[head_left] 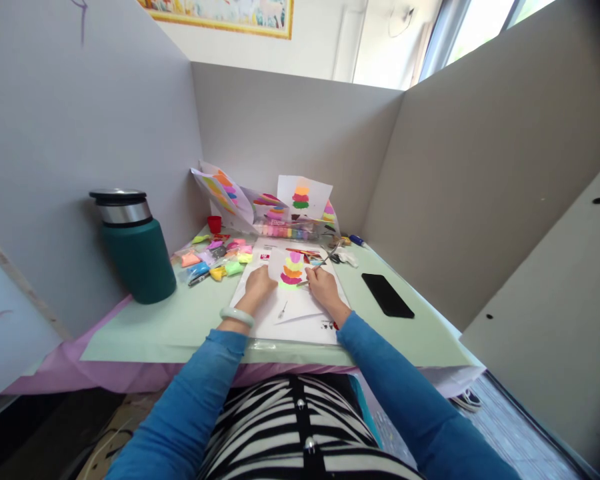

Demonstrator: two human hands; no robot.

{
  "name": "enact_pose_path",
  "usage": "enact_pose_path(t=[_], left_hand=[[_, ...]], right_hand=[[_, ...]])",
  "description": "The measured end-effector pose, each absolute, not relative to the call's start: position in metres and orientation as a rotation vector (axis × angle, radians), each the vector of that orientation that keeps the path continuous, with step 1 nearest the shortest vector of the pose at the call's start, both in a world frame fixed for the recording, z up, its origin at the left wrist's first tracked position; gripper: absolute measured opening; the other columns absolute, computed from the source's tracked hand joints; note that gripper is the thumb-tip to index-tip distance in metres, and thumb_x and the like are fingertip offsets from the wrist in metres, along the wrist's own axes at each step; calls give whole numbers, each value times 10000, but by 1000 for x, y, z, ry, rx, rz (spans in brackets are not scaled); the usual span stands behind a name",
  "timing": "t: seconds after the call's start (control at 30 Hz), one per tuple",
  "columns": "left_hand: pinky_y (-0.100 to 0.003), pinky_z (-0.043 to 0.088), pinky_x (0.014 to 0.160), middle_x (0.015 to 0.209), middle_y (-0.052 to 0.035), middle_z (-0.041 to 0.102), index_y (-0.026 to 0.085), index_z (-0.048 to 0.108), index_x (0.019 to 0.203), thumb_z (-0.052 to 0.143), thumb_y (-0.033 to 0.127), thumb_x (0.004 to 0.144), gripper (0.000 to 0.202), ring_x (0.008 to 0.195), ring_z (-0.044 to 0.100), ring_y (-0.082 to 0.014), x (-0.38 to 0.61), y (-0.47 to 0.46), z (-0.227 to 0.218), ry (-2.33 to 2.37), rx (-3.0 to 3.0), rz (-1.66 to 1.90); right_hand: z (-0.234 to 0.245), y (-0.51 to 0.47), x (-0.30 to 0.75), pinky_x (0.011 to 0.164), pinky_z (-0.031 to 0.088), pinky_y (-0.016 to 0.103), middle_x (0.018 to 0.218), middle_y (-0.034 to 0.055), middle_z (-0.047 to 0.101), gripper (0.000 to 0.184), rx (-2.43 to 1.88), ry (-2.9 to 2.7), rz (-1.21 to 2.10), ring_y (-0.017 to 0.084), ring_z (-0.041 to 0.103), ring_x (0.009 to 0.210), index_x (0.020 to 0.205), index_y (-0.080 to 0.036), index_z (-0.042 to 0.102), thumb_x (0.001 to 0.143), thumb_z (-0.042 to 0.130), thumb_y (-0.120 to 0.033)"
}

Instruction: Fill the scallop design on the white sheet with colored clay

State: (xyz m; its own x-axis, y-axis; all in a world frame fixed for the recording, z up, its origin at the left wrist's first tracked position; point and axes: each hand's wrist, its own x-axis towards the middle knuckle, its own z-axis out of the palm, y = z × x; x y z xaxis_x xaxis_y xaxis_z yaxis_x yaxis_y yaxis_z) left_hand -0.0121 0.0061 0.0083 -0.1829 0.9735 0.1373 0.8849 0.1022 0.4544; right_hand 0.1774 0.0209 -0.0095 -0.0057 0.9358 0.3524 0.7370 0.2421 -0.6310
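A white sheet of paper (300, 310) lies on the desk in front of me, carrying a stack of coloured clay layers (293, 269) in pink, yellow, orange, red and green. My left hand (259, 283) rests on the paper just left of the clay, fingers curled down onto the sheet. My right hand (323, 285) is closed round a thin tool (311, 278) whose tip touches the lower right of the clay stack. A pale bangle (237, 315) circles my left wrist.
A teal flask (133, 245) stands at the left. Small bags of coloured clay (217, 257) lie beside the paper. Finished clay pictures (303, 195) lean against the back wall behind a clay tray (285, 231). A black phone (387, 295) lies at the right. Grey partitions enclose the desk.
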Motion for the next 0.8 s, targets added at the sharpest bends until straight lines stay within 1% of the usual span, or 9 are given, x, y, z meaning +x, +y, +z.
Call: enact_pose_path(t=[0.17,0.27,0.37,0.47,0.67,0.8], left_hand=[[-305,492,791,1088,-150,683,159,613,1029,625,185,728,302,1025,644,-292,-12,6,7,2174,1862,698],[-311,492,786,1077,-156,685,154,617,1019,628,184,728,293,1017,647,-298,-12,6,7,2170,1878,713],[-311,494,793,1092,-156,680,160,618,1028,626,198,730,300,1028,641,-292,-12,6,7,2174,1879,698],[-289,491,792,1102,-150,678,157,613,1053,620,210,734,324,1040,638,-279,-12,6,8,2182,1869,668],[-274,482,798,1114,-133,682,163,608,1071,613,198,739,334,1056,630,-269,-12,6,8,2183,1866,661],[-282,489,783,1103,-141,686,162,616,1049,610,189,735,315,1037,638,-277,-13,7,7,2192,1873,659]], right_hand=[[-9,20,176,687,379,217,735,46,704,347,-1530,-1785,313,165,643,765,833,-184,664,957,413,-389],[-8,19,175,684,372,224,745,50,706,337,-1556,-1812,298,167,640,752,817,-181,664,953,420,-370],[-8,20,175,685,369,230,771,59,712,348,-1580,-1795,279,174,643,773,825,-176,662,958,408,-373],[-10,22,175,683,372,226,787,57,715,357,-1559,-1792,288,171,646,781,845,-180,662,962,397,-389],[-12,24,175,690,375,227,832,62,724,349,-1598,-1780,266,176,648,808,848,-184,667,959,403,-384],[-11,23,175,673,374,219,792,44,718,341,-1542,-1791,317,163,642,770,857,-193,664,958,400,-384]])
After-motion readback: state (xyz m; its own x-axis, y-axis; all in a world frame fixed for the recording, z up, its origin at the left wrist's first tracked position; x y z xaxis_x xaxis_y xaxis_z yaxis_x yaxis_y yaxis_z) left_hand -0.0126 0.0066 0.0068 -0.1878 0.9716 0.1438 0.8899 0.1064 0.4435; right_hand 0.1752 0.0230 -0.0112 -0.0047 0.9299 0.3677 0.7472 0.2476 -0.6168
